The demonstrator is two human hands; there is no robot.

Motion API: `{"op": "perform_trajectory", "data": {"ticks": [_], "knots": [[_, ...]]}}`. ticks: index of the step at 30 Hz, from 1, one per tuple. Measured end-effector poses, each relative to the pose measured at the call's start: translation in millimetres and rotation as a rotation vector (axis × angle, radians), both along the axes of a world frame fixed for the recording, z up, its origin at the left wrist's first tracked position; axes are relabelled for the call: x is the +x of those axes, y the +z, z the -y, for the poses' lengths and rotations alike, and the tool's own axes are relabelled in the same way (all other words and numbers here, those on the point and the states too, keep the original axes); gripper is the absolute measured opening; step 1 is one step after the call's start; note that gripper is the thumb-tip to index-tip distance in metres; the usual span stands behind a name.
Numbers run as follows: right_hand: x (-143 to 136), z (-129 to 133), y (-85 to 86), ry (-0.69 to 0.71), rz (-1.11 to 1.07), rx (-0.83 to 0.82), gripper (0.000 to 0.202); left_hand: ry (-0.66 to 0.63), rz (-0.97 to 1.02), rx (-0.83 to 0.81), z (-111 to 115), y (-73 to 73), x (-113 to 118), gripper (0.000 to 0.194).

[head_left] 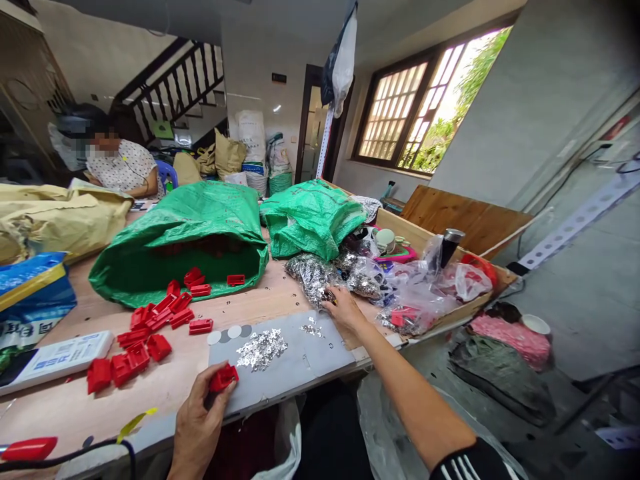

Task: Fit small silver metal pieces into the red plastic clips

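My left hand (203, 413) holds a red plastic piece (223, 378) between thumb and fingers at the near edge of a grey sheet (300, 373). My right hand (343, 307) reaches to the mouth of a clear bag of small metal parts (313, 277); its fingers are bent together, and what is between them is too small to make out. On the sheet lie a pile of small silvery parts (263, 349) and a smaller scatter (312, 328). Several red pieces (137, 357) lie to the left, in front of an open green sack (180, 213).
A second green sack (313, 213) stands behind the metal parts. Plastic bags (415, 287) fill the wooden tray at right. A white box (60, 363) and a blue bag (37, 293) are at left. A person (123, 163) sits across the table.
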State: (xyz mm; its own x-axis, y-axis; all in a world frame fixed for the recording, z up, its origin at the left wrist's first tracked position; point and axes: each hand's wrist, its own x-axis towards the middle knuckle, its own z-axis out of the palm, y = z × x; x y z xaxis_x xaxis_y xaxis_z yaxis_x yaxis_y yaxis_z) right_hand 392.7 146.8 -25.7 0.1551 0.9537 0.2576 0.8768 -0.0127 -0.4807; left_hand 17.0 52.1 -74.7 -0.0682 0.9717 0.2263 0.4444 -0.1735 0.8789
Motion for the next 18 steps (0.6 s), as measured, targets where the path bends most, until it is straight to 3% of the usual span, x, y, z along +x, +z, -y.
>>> {"op": "perform_trajectory", "data": {"ticks": [6,14,18], "knots": [[-3.2,8.1,-3.6,-0.073,-0.002,0.024,0.031,0.003,-0.017,0.010,0.7,3.2,0.3,0.041],[1.9,-1.1,-2.3,-0.022,-0.003,-0.065,0.056,0.010,-0.029,-0.003,2.6,3.3,-0.2,0.042],[1.3,1.5,1.6,-0.007,0.005,-0.078,0.047,0.026,-0.019,-0.006,2.7,2.9,-0.3,0.042]]}}
